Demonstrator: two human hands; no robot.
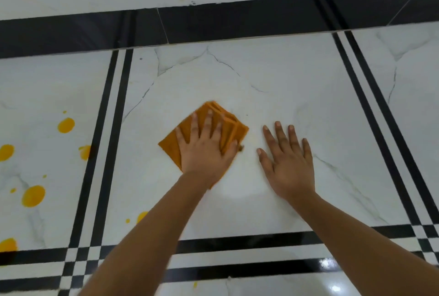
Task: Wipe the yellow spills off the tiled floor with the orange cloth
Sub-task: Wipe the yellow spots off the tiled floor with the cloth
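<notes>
left hand (206,153) flat and spread wide, palm down on the orange cloth (228,127), pressing it to the tiled floor (285,77) rather than gripping it; fingers (209,119) splayed toward the cloth's far corner. folded cloth lying near the middle of the central white tile, its far and right corners showing beyond the fingertips, its left corner poking out beside the little finger, a sliver of its near edge visible by the wrist. right hand (288,160) also open and flat, fingers spread, resting bare on the same tile just beside the cloth's right corner, holding nothing, a narrow strip of tile between thumb and cloth. small brownish speck (241,147) on the tile at the cloth's right edge. yellow spills (33,196) mostly on the neighbouring tile to the left, past the double black stripe (104,143), well apart from the cloth; one partly hidden blob (141,216) near the central tile's left edge beside the left forearm, another small drop (195,284) on the tile nearest the bottom edge. black skirting band (237,22) along the floor's far edge.
</notes>
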